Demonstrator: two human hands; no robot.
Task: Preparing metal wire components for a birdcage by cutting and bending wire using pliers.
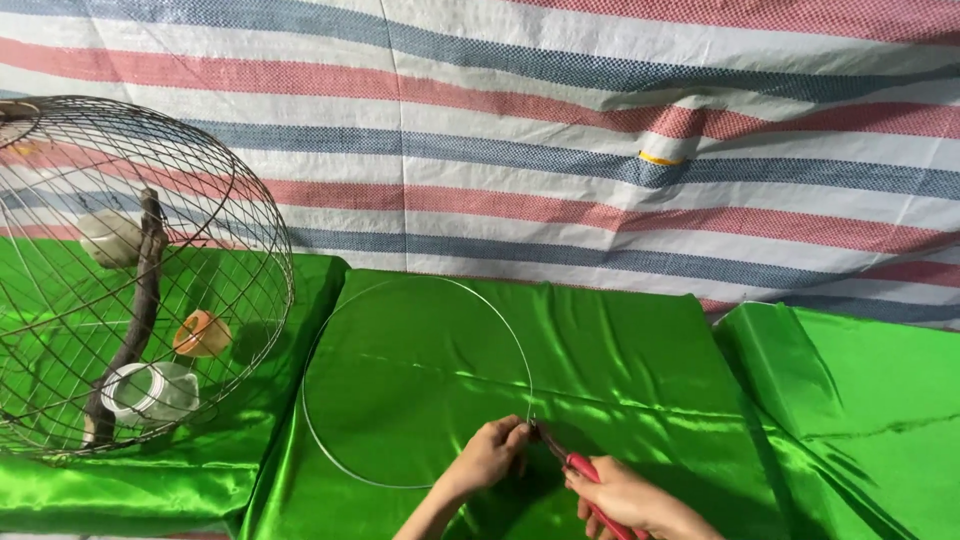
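While the left hand point(492, 455) pinches the wire ring point(330, 338), pliers point(572, 465) meet it.

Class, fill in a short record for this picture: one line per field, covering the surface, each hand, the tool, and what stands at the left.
Surface: shiny green satin cloth over cushions
Backdrop: red, blue and white striped woven sheet
Left hand: fingers pinch the thin silver wire ring where its ends meet
Right hand: grips red-handled pliers, nose at the same spot on the ring
Ring: lies flat on the cloth
At left: round wire birdcage with a wooden perch, an orange cup and a white cup
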